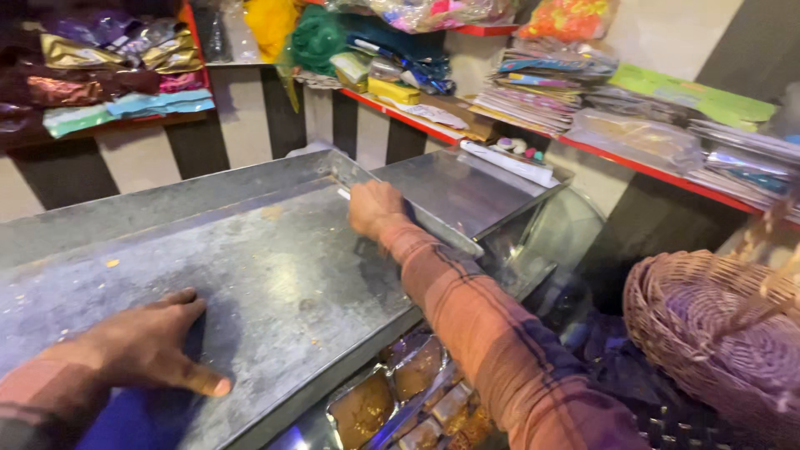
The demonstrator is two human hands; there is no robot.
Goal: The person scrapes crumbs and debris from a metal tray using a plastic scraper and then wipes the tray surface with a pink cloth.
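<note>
Left hand (142,346) lies flat, fingers spread wide on the big steel tray (275,275) at lower left, right hand (375,208) grips its far rim at centre frame, so keep it level above the glass tabletop (546,242).

Shop: stocked shelves (533,92), steel counter (250,275).
</note>
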